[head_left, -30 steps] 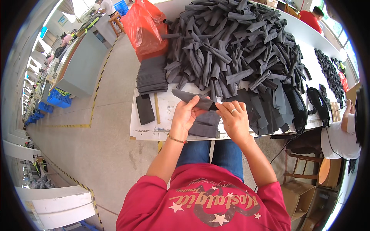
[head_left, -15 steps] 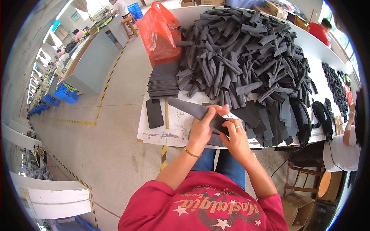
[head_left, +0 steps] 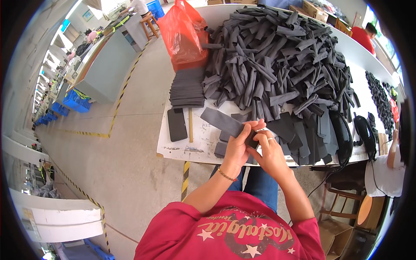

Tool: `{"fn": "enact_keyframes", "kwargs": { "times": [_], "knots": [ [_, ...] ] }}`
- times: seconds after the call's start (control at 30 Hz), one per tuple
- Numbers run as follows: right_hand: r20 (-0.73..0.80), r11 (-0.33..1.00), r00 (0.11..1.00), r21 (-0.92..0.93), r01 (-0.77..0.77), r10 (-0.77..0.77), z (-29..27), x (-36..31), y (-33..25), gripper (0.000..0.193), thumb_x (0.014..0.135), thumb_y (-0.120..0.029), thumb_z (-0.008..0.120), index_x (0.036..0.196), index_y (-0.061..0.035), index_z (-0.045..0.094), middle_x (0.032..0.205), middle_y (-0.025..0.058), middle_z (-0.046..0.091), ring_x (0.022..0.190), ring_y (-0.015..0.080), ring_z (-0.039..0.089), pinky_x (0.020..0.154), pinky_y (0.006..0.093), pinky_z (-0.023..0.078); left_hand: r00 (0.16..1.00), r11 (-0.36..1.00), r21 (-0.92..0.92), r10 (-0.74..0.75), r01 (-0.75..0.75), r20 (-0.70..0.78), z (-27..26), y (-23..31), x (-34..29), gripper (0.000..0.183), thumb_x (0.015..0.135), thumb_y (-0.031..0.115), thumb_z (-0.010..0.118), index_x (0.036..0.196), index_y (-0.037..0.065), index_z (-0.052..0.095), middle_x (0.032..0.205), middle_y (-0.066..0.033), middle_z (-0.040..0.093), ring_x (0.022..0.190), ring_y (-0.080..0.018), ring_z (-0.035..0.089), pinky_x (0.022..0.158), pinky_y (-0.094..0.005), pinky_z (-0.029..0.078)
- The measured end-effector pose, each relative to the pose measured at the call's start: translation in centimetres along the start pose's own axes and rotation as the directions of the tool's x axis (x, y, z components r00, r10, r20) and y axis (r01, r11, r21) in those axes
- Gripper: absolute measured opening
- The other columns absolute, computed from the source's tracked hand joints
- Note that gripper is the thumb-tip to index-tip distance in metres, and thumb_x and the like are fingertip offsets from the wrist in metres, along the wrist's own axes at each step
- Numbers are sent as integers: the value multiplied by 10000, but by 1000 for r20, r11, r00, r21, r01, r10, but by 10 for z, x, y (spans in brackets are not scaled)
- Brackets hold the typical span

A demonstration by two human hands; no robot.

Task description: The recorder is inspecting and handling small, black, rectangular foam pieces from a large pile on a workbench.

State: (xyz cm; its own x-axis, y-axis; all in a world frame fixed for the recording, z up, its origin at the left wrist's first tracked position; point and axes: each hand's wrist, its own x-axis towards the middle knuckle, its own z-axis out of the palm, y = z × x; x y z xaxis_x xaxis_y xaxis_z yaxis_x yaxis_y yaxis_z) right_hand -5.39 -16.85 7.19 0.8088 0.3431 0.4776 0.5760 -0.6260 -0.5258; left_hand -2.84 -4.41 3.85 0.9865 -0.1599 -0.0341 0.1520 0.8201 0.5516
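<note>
Left hand point(head_left: 238, 148) and right hand point(head_left: 272, 155) both grasp a long, dark-grey fabric strip point(head_left: 222, 122), held above a white desk point(head_left: 166, 149) with its free end pointing away to the left. Beyond them sits a large heap of tube-like dark-grey fabric pieces point(head_left: 273, 60).

Grey strip point(head_left: 222, 121) — lower end partly covered by left hand point(head_left: 238, 147) and right hand point(head_left: 270, 152); red shirt point(head_left: 173, 229) — cut off below.

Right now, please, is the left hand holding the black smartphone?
No, the left hand holds a grey fabric strip; the smartphone lies on the table.
</note>
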Motion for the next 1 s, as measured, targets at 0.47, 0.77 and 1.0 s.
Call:
{"fn": "enact_keyframes", "kwargs": {
  "times": [0.47, 0.77, 1.0],
  "knots": [
    [-38, 973, 996, 213, 82, -76, -4, 9, 10, 150, 776, 5, 696, 852, 0, 567, 927, 155, 605, 768, 335, 604, 650, 393, 488, 962, 972, -8, 232, -236, -146, 17, 20, 2, 334, 963, 253, 571, 1158, -16, 539, 990, -120, 662, 1010, -274, 633, 987, -395, 461],
    [-13, 964, 1000, 266, 20, -18, 2, 9, 12, 141, 767, 27, 692, 838, 2, 573, 929, 157, 610, 751, 323, 611, 642, 374, 491, 953, 962, -40, 262, -271, -151, 14, 10, 1, 337, 968, 256, 562, 1168, -14, 540, 993, -108, 664, 1005, -255, 631, 973, -379, 465],
    [-62, 959, 997, 275, 60, -45, 6, 12, 14, 163, 745, 35, 706, 817, 15, 561, 898, 152, 600, 669, 290, 565, 592, 341, 460, 949, 958, -24, 278, -284, -150, 14, 7, 1, 336, 978, 254, 545, 1173, -19, 538, 1003, -113, 663, 1001, -248, 633, 947, -366, 475]
  ]
}}
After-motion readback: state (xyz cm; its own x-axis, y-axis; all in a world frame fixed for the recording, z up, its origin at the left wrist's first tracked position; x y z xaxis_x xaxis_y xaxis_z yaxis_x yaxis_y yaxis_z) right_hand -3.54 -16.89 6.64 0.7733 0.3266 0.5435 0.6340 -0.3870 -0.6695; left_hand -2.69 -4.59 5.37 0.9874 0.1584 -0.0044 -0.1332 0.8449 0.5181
